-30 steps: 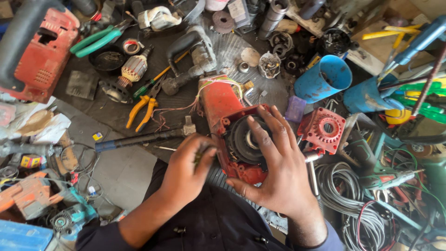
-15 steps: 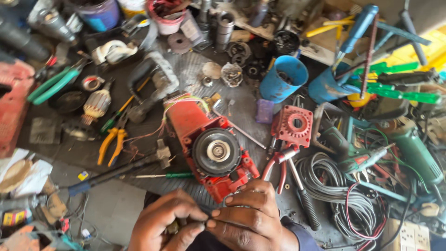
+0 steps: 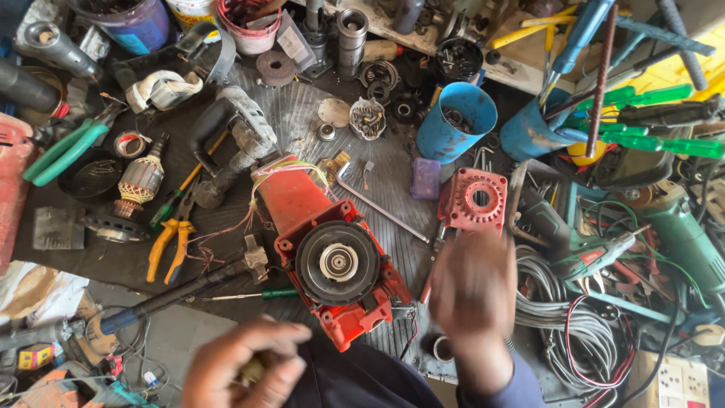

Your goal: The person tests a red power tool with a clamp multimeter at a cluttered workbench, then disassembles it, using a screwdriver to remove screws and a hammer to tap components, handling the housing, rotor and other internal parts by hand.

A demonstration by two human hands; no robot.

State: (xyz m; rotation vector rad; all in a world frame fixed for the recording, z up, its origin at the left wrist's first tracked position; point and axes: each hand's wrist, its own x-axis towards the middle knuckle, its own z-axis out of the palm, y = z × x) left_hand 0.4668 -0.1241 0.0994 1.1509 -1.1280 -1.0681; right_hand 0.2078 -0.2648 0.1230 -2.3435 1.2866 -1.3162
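Head view. A red power-tool housing [image 3: 332, 261] lies on the dark worktop [image 3: 302, 121], near the middle, tilted with its narrow end pointing far-left. A round black and silver disc [image 3: 337, 262] sits in its wide near end; thin coloured wires [image 3: 291, 168] trail from the far end.

The left hand [image 3: 245, 370] is at the near edge, left of the housing and apart from it. Its fingers are curled loosely around a small pale object that is too blurred to identify.

The right hand [image 3: 474, 291] hovers just right of the housing, blurred; whether its fingers are spread or pressed together cannot be told. It appears to hold nothing.

A separate red round-holed cover [image 3: 474, 200] lies just beyond the right hand. A blue cup [image 3: 455, 121] stands farther off. Orange-handled pliers [image 3: 168, 245] lie left of the housing, coiled grey cable [image 3: 563, 325] lies right.
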